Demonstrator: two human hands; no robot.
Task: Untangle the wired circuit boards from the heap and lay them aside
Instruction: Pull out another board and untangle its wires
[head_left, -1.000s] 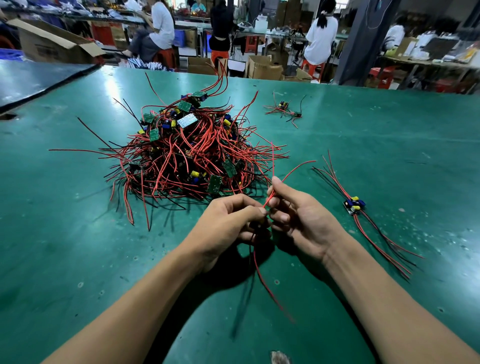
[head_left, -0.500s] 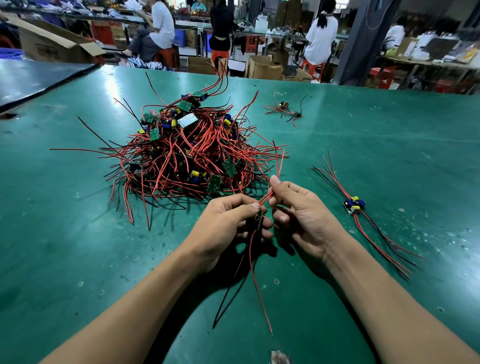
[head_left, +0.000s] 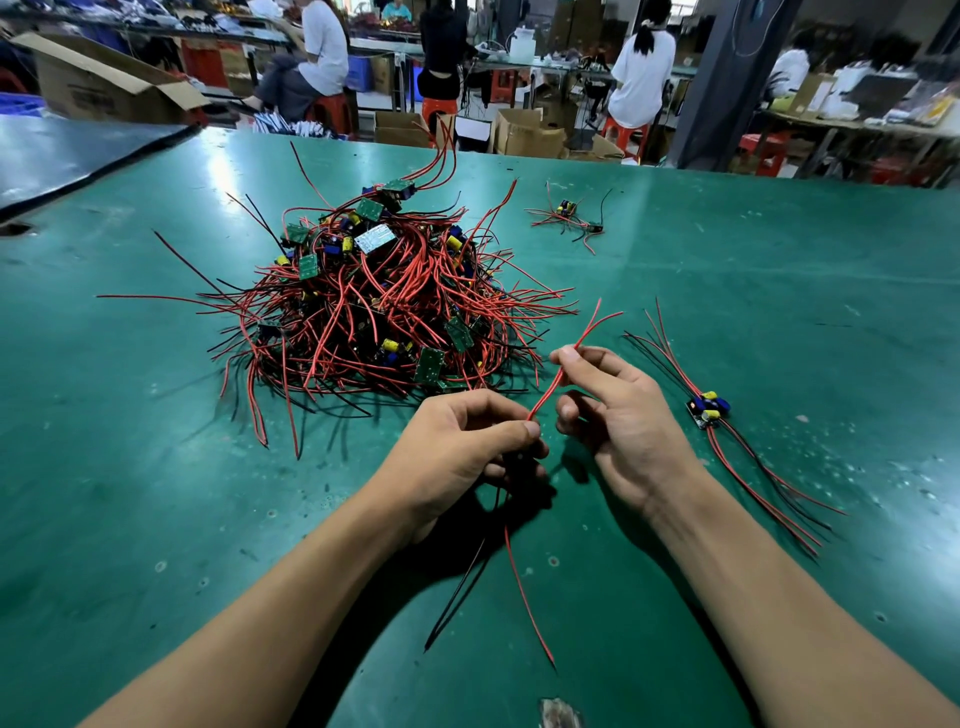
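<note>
A heap of small green circuit boards (head_left: 374, 306) tangled in red and black wires sits at the table's centre left. My left hand (head_left: 457, 452) grips one wired board, mostly hidden in the fist; its red wire (head_left: 524, 597) and a black wire hang toward me. My right hand (head_left: 618, 415) pinches that board's upper red wires (head_left: 576, 348) between thumb and forefinger, just right of the left hand. One separated board with wires (head_left: 709, 408) lies to the right of my right hand.
The green table (head_left: 156, 493) stretches all around. A small loose cluster of boards and wires (head_left: 569, 215) lies at the far centre right. Beyond the far edge are cardboard boxes (head_left: 524, 135), stools and several seated or standing people.
My right hand has slid up along the red wires and drawn slightly right, away from the left hand. The hanging wires have swung closer together. The heap has not moved.
</note>
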